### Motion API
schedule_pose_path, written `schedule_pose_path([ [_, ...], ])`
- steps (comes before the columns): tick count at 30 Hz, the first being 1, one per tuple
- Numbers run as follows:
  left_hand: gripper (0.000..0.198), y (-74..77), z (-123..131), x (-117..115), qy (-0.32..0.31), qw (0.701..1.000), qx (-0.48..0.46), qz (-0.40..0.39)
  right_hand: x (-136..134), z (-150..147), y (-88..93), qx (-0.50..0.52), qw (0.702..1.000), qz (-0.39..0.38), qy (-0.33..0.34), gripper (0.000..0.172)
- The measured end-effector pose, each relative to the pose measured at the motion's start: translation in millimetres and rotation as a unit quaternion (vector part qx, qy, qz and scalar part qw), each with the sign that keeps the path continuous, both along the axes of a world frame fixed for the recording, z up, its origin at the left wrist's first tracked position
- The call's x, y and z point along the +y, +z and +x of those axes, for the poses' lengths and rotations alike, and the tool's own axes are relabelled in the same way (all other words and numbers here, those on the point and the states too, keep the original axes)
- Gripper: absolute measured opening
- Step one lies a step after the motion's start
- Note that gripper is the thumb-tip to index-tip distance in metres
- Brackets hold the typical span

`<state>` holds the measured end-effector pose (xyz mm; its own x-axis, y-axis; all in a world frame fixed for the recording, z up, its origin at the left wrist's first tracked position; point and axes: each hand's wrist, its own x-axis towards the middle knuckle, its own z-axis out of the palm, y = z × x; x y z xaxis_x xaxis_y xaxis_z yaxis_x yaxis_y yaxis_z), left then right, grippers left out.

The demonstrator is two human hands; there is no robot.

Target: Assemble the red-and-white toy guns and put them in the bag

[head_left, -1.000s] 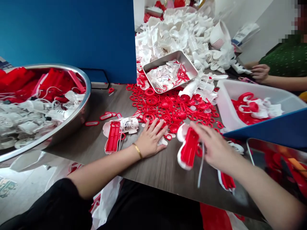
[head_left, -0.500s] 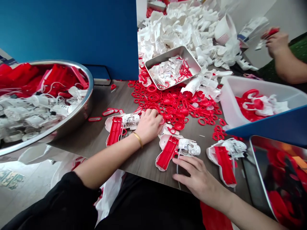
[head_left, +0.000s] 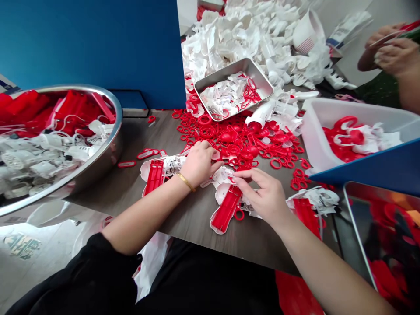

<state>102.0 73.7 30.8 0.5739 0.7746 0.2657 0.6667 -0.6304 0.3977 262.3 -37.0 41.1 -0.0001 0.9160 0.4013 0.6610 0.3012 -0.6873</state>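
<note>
My left hand (head_left: 199, 165) is at the near edge of a pile of small red plastic parts (head_left: 226, 138), its fingers curled down; what they hold is hidden. My right hand (head_left: 264, 194) has thumb and forefinger together at small white pieces (head_left: 224, 175); the item pinched is too small to name. Below it lies the middle white gun-shaped shell half (head_left: 226, 209) with a red insert, its barrel partly covered by my hand. A red ring (head_left: 239, 214) sits beside its grip. Another such shell (head_left: 154, 177) lies by my left forearm, and a third shell (head_left: 306, 214) is to the right.
On the left stands a steel bowl (head_left: 116, 131) of red and white parts. A metal tray (head_left: 266, 92) rests on the pile, before heaped white shells (head_left: 243, 35). At right are a translucent bin (head_left: 311, 131) and a metal-rimmed container (head_left: 356, 232). A co-worker's hands (head_left: 393, 54) hold something red.
My right hand has moved up and left from the middle shell's lower side to the white pieces, its fingers closing. My left hand has shifted slightly. The co-worker's hands are now together.
</note>
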Motion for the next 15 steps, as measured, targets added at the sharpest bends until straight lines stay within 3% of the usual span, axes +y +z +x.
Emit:
schedule_pose_path([
  [2, 0.017, 3.7, -8, -16, 0.005, 0.984, -0.155, -0.091, -4, -3, 0.0, 0.035, 0.999, -0.009, -0.026, 0.009],
  [3, 0.016, 4.7, -11, -28, -0.003, 0.958, -0.233, -0.168, -8, -4, 0.3, 0.048, 0.998, -0.009, -0.034, 0.009],
  [4, 0.018, 5.1, -15, -40, -0.017, 0.913, -0.309, -0.265, -11, -5, 0.9, 0.056, 0.998, -0.005, -0.034, 0.009],
  [6, 0.030, 4.5, -21, -65, -0.046, 0.776, -0.434, -0.456, -20, -7, 2.7, 0.058, 0.998, 0.007, -0.023, 0.011],
  [8, 0.042, 3.0, -25, -85, -0.056, 0.645, -0.502, -0.573, -27, -7, 4.9, 0.046, 0.999, 0.015, -0.009, 0.013],
  [9, 0.042, 2.2, -27, -92, -0.057, 0.605, -0.518, -0.602, -30, -7, 6.1, 0.035, 0.999, 0.017, -0.001, 0.014],
  [11, 0.033, 0.8, -30, -99, -0.063, 0.568, -0.530, -0.627, -35, -6, 8.6, 0.005, 1.000, 0.016, 0.018, 0.012],
  [15, 0.024, -1.6, -33, -99, -0.078, 0.566, -0.541, -0.617, -38, -8, 14.7, -0.052, 0.998, 0.019, 0.033, 0.008],
])
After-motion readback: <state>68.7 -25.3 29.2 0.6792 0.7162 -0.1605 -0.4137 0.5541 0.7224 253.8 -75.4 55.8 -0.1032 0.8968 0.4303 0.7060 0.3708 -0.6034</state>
